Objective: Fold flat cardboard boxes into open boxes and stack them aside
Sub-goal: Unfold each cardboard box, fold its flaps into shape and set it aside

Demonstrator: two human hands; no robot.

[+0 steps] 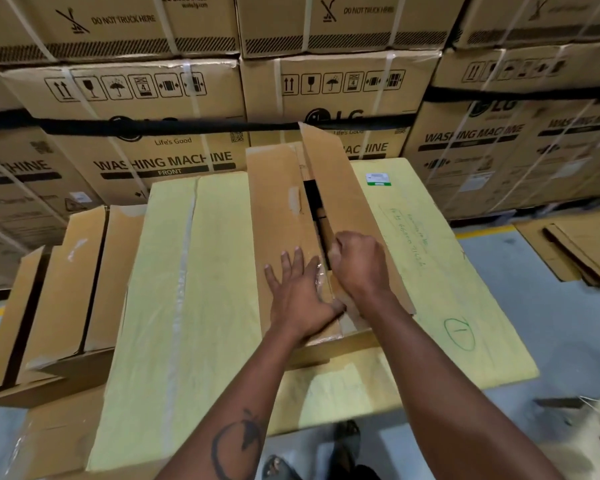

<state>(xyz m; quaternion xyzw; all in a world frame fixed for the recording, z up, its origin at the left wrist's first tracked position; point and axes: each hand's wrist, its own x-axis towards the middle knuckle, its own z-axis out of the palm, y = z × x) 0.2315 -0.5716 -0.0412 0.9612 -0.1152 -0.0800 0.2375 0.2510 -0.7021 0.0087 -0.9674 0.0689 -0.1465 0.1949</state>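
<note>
Single head-worn view, looking forward and down from close above the cardboard box (pixel 284 216), toward stacked cartons (pixel 174 133) far behind.

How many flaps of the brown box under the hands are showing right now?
2. The left flap lies nearly flat under the left hand. The right flap tilts upward, and the right hand grips its inner edge. End flaps may be hidden beneath.
</note>
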